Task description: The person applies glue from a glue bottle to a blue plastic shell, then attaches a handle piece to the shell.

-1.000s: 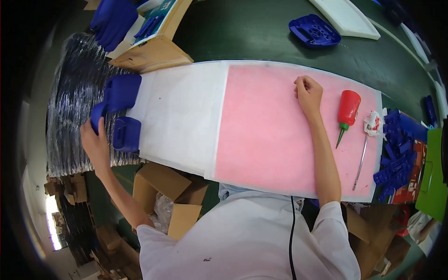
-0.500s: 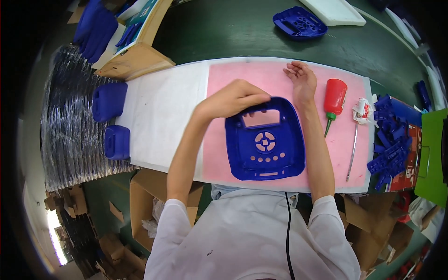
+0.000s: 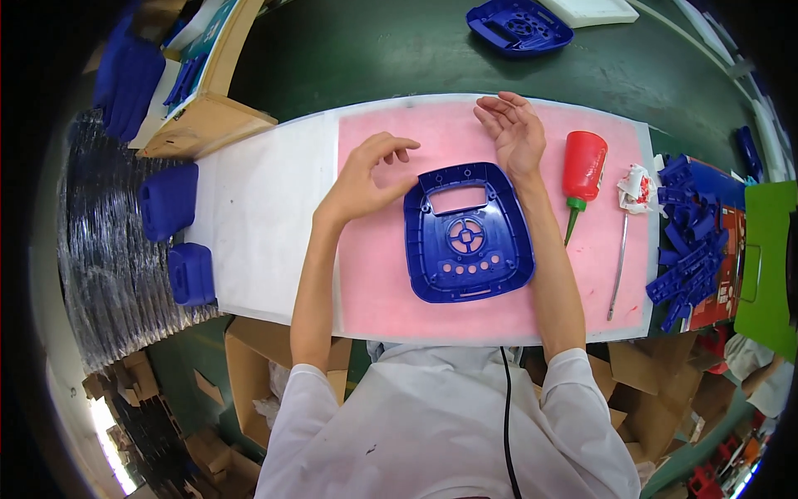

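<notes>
A blue plastic housing shell (image 3: 490,237) lies on the pink mat, its ribbed inside facing up. A rectangular window, a round slotted opening and a row of small holes pierce it. Beside its upper left corner is my left hand (image 3: 366,179), fingers spread and holding nothing; the thumb tip comes close to the rim, and whether it touches I cannot tell. Beyond the upper right corner, my right hand (image 3: 514,137) is held with loosely curved, parted fingers and nothing in them. My right forearm passes along the shell's right edge.
Right of my right arm lie a red squeeze bottle (image 3: 584,166) with a green nozzle and a thin metal rod (image 3: 619,266) by a red-stained white wad (image 3: 636,190). Small blue parts (image 3: 690,241) are heaped at the right. Another blue shell (image 3: 519,29) sits on the green surface beyond.
My left hand has let go of the shell's upper edge and moved left. The shell now rests on the mat. My right hand stays beyond it, fingers a little more spread.
</notes>
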